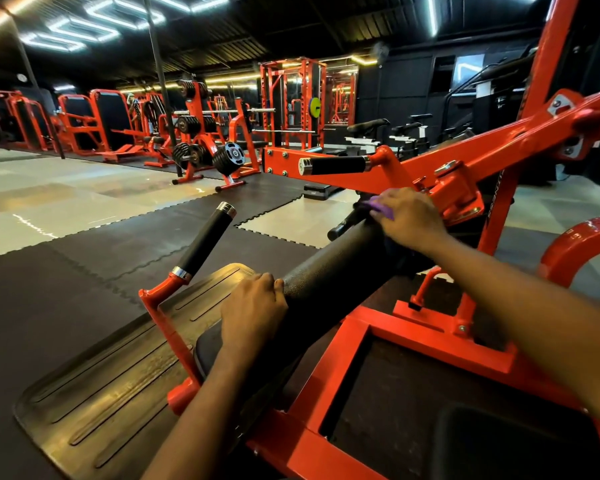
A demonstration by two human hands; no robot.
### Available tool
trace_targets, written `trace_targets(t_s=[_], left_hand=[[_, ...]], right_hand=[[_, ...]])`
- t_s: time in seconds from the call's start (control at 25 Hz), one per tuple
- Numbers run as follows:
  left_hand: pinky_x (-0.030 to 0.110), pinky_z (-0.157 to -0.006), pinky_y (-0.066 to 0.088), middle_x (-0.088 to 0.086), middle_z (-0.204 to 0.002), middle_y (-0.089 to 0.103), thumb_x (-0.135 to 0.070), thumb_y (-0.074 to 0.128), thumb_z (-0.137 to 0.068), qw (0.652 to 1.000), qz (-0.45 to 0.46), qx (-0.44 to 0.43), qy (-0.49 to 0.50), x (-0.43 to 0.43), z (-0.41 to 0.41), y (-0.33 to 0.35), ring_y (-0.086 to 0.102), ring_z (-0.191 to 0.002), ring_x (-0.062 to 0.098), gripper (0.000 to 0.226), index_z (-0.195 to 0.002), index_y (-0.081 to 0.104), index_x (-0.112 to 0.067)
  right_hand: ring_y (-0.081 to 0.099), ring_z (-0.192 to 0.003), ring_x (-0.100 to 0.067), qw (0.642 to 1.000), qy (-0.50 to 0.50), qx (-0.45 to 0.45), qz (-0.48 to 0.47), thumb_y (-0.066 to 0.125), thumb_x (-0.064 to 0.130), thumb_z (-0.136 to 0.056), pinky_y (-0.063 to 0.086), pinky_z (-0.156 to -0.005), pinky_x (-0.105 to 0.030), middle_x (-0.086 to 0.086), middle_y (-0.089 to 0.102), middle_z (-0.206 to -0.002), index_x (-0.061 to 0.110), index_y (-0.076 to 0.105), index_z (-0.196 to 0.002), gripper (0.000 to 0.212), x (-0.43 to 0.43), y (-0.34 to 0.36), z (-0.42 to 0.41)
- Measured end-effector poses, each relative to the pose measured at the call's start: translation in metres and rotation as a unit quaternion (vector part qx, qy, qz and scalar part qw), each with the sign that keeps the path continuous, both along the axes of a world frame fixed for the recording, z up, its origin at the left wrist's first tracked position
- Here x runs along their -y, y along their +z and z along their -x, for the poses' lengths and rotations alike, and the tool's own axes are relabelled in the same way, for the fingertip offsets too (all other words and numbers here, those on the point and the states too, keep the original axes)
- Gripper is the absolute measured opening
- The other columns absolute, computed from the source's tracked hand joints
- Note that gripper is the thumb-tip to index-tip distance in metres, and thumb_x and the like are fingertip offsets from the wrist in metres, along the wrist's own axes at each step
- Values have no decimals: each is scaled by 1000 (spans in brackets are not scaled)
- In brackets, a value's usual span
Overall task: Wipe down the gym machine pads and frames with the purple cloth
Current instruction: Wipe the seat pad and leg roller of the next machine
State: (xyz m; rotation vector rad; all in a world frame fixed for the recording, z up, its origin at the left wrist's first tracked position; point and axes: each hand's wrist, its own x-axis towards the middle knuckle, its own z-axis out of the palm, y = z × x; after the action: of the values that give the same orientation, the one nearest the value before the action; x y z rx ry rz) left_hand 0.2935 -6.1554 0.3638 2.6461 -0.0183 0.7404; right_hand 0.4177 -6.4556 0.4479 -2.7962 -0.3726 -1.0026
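A long black padded roll [329,271] runs diagonally across an orange machine frame [430,341]. My right hand [413,218] presses the purple cloth [378,207] onto the far end of the pad, close to an orange pivot bracket [458,195]; only a corner of the cloth shows past my fingers. My left hand [253,306] rests on the near end of the pad with its fingers curled over the edge.
Two black grip handles stick out from the frame, one near [207,240] and one far [336,165]. A ribbed rubber footplate [101,386] lies at the lower left. Orange racks with weight plates [205,136] stand across the matted floor.
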Motion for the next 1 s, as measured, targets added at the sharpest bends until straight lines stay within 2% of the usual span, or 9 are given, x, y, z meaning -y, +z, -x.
trace_targets(t_s=[0.12, 0.32, 0.44, 0.52, 0.64, 0.76, 0.84, 0.92, 1.0], left_hand=[[30, -58, 36, -4, -78, 50, -40, 39, -103, 1000, -2, 3, 12, 0, 2, 0, 51, -69, 15, 34, -86, 59, -18], [29, -55, 30, -6, -75, 47, -40, 39, -102, 1000, -11, 16, 19, 1, 2, -2, 47, -67, 12, 31, -86, 56, -20], [29, -57, 34, -7, -76, 50, -40, 40, -102, 1000, -13, 16, 9, -3, 3, -5, 49, -68, 11, 31, -83, 56, -21], [29, -59, 37, -6, -77, 53, -39, 40, -103, 1000, -5, 22, -6, -5, 6, -6, 50, -69, 11, 31, -84, 56, -22], [30, -62, 42, -6, -82, 56, -36, 41, -103, 999, 12, -1, -30, -12, 4, -3, 54, -75, 14, 29, -89, 61, -21], [39, -81, 54, 5, -104, 67, -31, 43, -102, 992, 47, -85, -82, -23, -2, 13, 61, -91, 22, 26, -100, 66, -19], [43, -97, 50, 9, -132, 61, -22, 47, -101, 984, 63, -102, -129, -20, -6, 34, 58, -115, 25, 31, -130, 57, -21], [44, -107, 41, 6, -150, 45, -15, 55, -95, 977, 72, -54, -193, -6, -4, 62, 44, -134, 24, 60, -150, 34, -27], [40, -111, 35, 2, -156, 39, -17, 63, -88, 950, 84, -32, -299, 13, 0, 90, 38, -139, 19, 76, -154, 27, -30]], right_hand=[[54, -120, -30, 992, -92, 6, -87, 59, 44, -96, 40, -107, -47, -5, 65, -127, 21, 69, -121, 35, -11, 3, -8], [60, -116, -29, 995, 77, 47, 31, 62, 42, -95, 43, -104, -46, -4, 68, -124, 22, 69, -122, 34, -17, -15, 13], [55, -122, -30, 996, -44, 13, -77, 62, 38, -97, 39, -106, -45, -6, 64, -130, 19, 66, -125, 34, 6, 4, -9], [57, -116, -29, 990, -88, 32, -105, 59, 39, -98, 39, -104, -44, -7, 67, -122, 18, 68, -118, 31, -16, -8, -8], [63, -105, -30, 992, -47, 83, -82, 57, 42, -98, 46, -98, -44, -8, 71, -110, 16, 70, -111, 32, -72, -40, 28], [66, -104, -31, 984, 9, 58, -169, 59, 41, -98, 51, -94, -43, -8, 72, -112, 18, 71, -116, 32, -97, -54, 67], [67, -101, -31, 938, 89, 0, -335, 56, 38, -100, 53, -92, -48, -10, 74, -107, 18, 71, -116, 29, -95, -47, 84], [66, -101, -23, 827, 206, -44, -521, 55, 32, -101, 51, -99, -51, -6, 73, -106, 19, 71, -109, 22, -84, -34, 103], [65, -106, -17, 733, 276, -92, -615, 57, 33, -100, 49, -103, -42, -1, 72, -112, 22, 69, -112, 20, -73, -22, 124]])
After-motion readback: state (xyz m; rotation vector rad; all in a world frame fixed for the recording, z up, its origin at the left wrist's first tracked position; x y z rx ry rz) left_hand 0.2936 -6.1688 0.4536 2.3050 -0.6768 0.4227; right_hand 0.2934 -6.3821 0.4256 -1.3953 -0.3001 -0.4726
